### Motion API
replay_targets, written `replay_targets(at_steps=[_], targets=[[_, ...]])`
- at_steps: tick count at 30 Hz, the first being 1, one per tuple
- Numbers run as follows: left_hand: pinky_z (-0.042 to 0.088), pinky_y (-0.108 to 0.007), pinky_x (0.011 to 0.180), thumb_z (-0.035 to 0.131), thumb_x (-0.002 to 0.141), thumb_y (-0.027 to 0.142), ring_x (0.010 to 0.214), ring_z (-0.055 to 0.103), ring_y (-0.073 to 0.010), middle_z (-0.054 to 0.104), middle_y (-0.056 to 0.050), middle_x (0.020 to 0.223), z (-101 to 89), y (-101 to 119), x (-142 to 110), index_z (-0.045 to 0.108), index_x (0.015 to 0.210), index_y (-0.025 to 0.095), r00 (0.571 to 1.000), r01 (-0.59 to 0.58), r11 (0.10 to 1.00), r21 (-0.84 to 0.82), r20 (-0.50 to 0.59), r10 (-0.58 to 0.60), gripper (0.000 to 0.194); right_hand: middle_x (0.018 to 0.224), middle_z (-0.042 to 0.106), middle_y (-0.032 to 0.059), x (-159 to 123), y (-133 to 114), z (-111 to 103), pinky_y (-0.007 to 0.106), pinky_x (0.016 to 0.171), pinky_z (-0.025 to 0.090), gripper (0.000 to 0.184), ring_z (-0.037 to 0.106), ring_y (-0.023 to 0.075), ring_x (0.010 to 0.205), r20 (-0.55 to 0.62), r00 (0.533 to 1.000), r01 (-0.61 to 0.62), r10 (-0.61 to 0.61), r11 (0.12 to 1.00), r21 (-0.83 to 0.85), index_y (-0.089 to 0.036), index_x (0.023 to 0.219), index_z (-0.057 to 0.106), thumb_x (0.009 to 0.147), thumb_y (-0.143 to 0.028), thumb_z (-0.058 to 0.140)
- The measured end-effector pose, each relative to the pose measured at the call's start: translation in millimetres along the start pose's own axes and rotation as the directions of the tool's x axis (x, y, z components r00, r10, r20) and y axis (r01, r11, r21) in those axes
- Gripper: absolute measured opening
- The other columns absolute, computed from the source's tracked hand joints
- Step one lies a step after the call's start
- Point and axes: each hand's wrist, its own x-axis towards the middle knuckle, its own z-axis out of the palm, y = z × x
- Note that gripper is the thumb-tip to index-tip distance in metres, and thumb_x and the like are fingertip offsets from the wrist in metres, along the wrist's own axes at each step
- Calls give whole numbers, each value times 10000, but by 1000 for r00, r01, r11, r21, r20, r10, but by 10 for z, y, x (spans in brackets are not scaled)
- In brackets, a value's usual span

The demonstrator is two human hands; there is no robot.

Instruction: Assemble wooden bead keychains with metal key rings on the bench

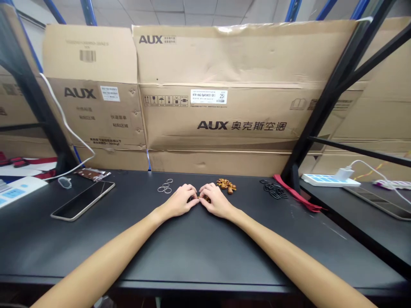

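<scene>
My left hand (182,200) and my right hand (216,201) meet low over the middle of the black table, fingertips nearly touching. Both are closed in a pinch around a small brown bead-like piece (207,198), mostly hidden by the fingers. Just behind my right hand lies a small pile of glossy amber-brown, gourd-like beads (226,185). Several silver metal rings (165,186) rest on the table to the left of my left hand. Farther right is a heap of black loops (275,189), possibly cords.
On the left of the black table (180,256) lie a phone (83,200), a brown packet (92,174) and a white cable (72,132). A red strap (297,194) lies by the right black post (324,115). Cardboard panels (244,55) stand along the back.
</scene>
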Motion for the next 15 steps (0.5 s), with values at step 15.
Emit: replay_targets(at_steps=[15], targets=[[426,-357,878,473,898,242,937,516,-194,584,-47,999,6,-3,11,578,810,195,1000,-13,1000,-2,7,13,146,965,606,53,4,14,-9,371,826,379,83,481,206,926,-12,999,-31,31,999,-19,-196,763,563,846,-197,565]])
